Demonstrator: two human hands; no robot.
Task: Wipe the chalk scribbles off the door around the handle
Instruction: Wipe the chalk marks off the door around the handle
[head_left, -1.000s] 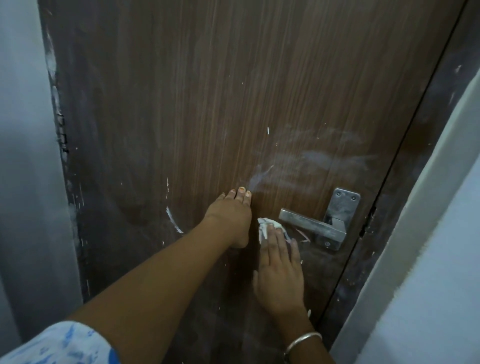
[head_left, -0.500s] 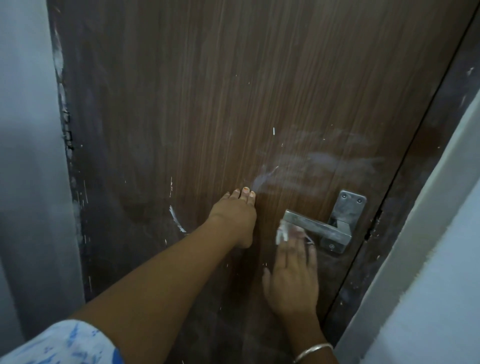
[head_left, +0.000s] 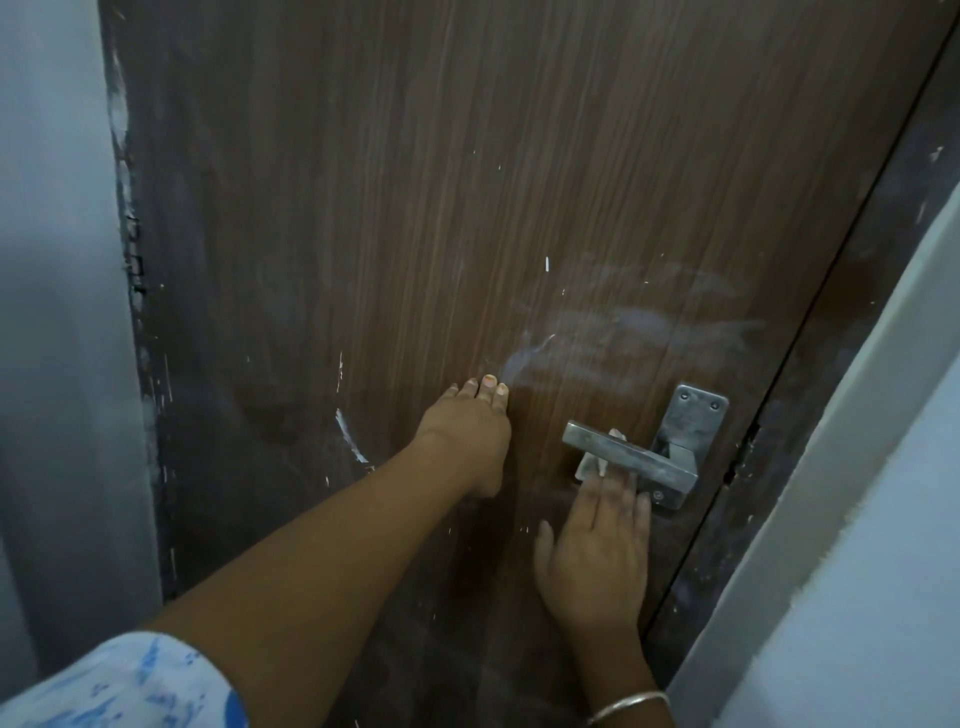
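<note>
**Cloth under the lever, remaining chalk above it**

Shows a crumpled white cloth (head_left: 592, 465) pressed to the brown wood-grain door (head_left: 467, 208) by the right hand (head_left: 597, 551), fingers straight and close together, thumb spread to the left: flat pressure, no pinch. Places the cloth just behind and below the brushed-metal lever handle (head_left: 631, 460). Runs the lever's long axis from upper left down to lower right, ending at the upright metal backplate (head_left: 693, 415) near the door's closing edge. Puts the broad pale chalk smear (head_left: 623, 332) above the handle, hence up and slightly right of the cloth, with the lever lying between. Judged to call for a path round the lever's free left end rather than straight up. Puts a curved white chalk stroke (head_left: 348, 436) well to the left, beyond the left hand (head_left: 467, 431), itself resting flat on the door, fingers extended upward, holding nothing, fingertips just beside the smear's left tail. Leaves the right hand nearer the handle and smear, the left nearer the curved stroke.

Hides most of the cloth under the fingers and behind the lever, with contact between cloth and lever not resolvable. Hides any marks beneath either palm or forearm. Cuts off both arms at the lower edge, a metal bangle (head_left: 628, 706) and a white-and-blue sleeve (head_left: 119, 686) partly in view. Dim light throughout, with faint streaks low on the door hard to tell from scuffs.
</note>
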